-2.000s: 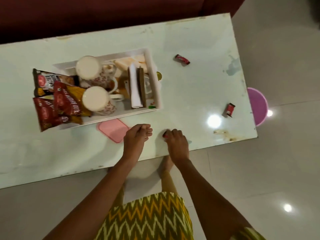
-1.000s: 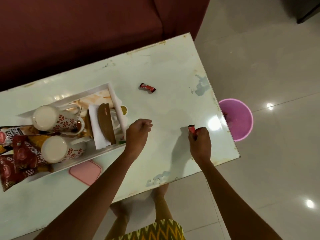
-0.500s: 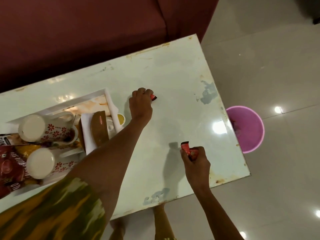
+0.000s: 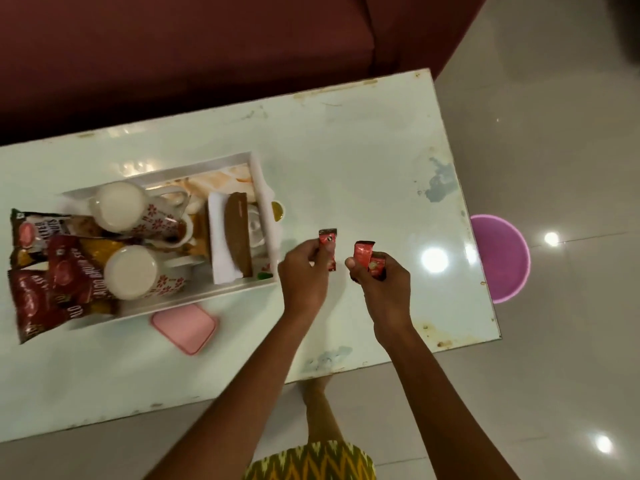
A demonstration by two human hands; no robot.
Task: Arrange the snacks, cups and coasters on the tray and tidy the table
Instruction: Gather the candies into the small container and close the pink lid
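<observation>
Yellow zigzag cloth (image 4: 311, 462) shows at bottom centre, with two bare arms reaching up over a pale glossy table (image 4: 363, 150). At mid frame the left hand (image 4: 304, 275) pinches one small red wrapper (image 4: 328, 247) upright. Just right of it, the right hand (image 4: 382, 285) clenches two more red wrappers (image 4: 363, 253). A pink coaster (image 4: 185, 327) lies lower left of the hands. Beyond it, a white tray (image 4: 263, 188) holds two floral mugs (image 4: 130, 271) and snack packets (image 4: 34, 299). A pink bin (image 4: 502, 271) stands on the floor at right. A maroon sofa (image 4: 173, 46) fills the top.
</observation>
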